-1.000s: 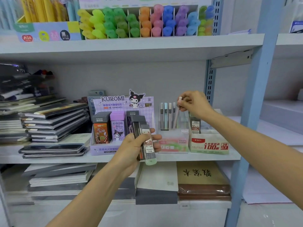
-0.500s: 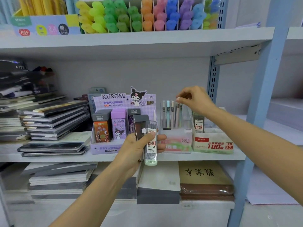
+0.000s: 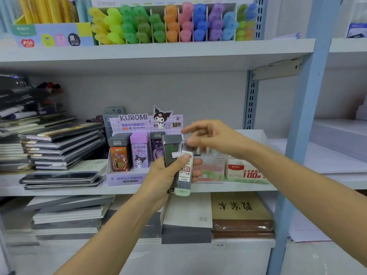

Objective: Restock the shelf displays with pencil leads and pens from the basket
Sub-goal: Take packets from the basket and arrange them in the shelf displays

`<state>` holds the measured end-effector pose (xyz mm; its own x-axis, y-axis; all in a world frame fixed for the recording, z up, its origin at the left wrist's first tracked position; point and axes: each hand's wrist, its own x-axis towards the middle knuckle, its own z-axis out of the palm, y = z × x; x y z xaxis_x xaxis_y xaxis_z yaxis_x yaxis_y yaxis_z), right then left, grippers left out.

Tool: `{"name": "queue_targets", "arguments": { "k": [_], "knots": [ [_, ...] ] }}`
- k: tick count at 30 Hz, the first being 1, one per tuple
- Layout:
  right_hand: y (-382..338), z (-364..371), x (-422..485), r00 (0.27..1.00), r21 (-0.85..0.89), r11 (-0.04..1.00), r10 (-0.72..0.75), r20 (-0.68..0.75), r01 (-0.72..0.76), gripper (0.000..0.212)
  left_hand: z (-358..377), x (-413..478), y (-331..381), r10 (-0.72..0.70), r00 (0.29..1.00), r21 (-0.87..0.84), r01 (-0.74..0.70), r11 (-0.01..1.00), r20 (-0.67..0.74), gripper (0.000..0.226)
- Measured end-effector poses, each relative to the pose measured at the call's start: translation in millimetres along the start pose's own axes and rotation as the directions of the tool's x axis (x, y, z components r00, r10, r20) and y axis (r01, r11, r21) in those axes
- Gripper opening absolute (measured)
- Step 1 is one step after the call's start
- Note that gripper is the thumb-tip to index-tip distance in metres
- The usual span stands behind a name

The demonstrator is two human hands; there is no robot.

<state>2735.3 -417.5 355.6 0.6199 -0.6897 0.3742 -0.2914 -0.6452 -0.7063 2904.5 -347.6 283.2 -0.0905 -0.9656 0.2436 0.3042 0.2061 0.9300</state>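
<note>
At the shelf [image 3: 59, 190], my left hand [image 3: 164, 178] grips two lead cases [image 3: 185, 171] upright; my right hand [image 3: 212, 137] hovers just above their tops, fingers half-curled and blurred, so I cannot tell if it pinches.

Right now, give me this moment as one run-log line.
left hand: holds dark lead case and clear lead case | right hand: at clear lead case's top, grip unclear, blurred | Kuromi display: behind, on shelf
</note>
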Motion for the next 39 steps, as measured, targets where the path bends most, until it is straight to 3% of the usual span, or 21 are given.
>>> {"name": "queue_targets", "arguments": {
  "k": [2, 5, 7, 10, 13, 18, 21, 23, 26, 31, 34, 39],
  "knots": [
    [-1.9, 8.3, -3.2, 1.000, 0.025, 0.999, -0.026, 0.000, 0.026, 0.029, 1.7, -2.8, 2.0, 0.002, 1.000, 0.002, -0.002, 1.000, 0.003, 0.043],
    [-4.1, 2.9, -8.0, 0.979, 0.168, 0.983, -0.041, -0.202, 0.075, 0.025, -1.2, -9.1, 7.8, -0.003, 1.000, 0.018, 0.004, 1.000, -0.018, 0.045],
    [-4.1, -4.1, -12.7, 0.964, 0.189, 0.981, 0.005, -0.266, 0.047, 0.022, -4.0, -11.7, 10.7, 0.015, 0.994, 0.053, -0.010, 0.999, -0.111, 0.043],
    [-0.9, -8.4, -23.4, 0.980, 0.202, 0.978, 0.094, -0.175, -0.058, 0.010, -9.4, -12.6, 13.0, 0.061, 0.964, 0.054, -0.048, 0.997, -0.260, 0.024],
    [1.2, -4.1, -36.8, 0.995, 0.110, 0.989, 0.099, -0.005, -0.098, 0.014, -12.7, -12.6, 15.0, 0.125, 0.937, 0.121, -0.090, 0.988, -0.325, 0.015],
    [-1.4, 13.2, -48.1, 0.999, 0.043, 0.999, -0.025, 0.030, 0.023, 0.040, 8.7, -17.9, 11.3, 0.184, 0.971, 0.293, -0.134, 0.947, -0.150, 0.009],
    [-3.8, 1.5, -55.0, 0.998, 0.031, 0.998, -0.058, 0.039, 0.056, 0.053, 22.4, -15.6, 11.5, 0.154, 0.983, 0.249, -0.125, 0.960, -0.101, 0.014],
    [-3.2, -16.4, -61.2, 0.999, 0.007, 0.999, -0.044, -0.029, 0.044, 0.053, 28.6, -11.9, 12.1, 0.086, 0.992, 0.165, -0.070, 0.984, -0.091, 0.015],
    [3.5, -48.8, -69.7, 0.963, -0.003, 1.000, -0.013, -0.268, 0.013, 0.034, 35.9, -5.7, 8.5, 0.059, 0.996, 0.136, -0.050, 0.990, -0.069, 0.014],
    [25.0, -88.6, -75.3, 0.778, 0.128, 0.988, 0.016, -0.628, 0.083, 0.019, 40.3, 2.8, -3.6, 0.058, 0.997, 0.176, -0.048, 0.983, -0.052, 0.023],
    [36.5, -90.3, -70.4, 0.751, 0.128, 0.988, 0.021, -0.660, 0.085, 0.018, 43.2, 5.8, -8.6, 0.073, 0.996, 0.173, -0.063, 0.983, -0.053, 0.024],
    [51.9, -76.9, -59.1, 0.825, 0.019, 1.000, 0.018, -0.565, -0.009, 0.017, 46.9, 9.6, -13.6, 0.051, 0.998, 0.146, -0.046, 0.988, -0.029, 0.020]
  ]
}}
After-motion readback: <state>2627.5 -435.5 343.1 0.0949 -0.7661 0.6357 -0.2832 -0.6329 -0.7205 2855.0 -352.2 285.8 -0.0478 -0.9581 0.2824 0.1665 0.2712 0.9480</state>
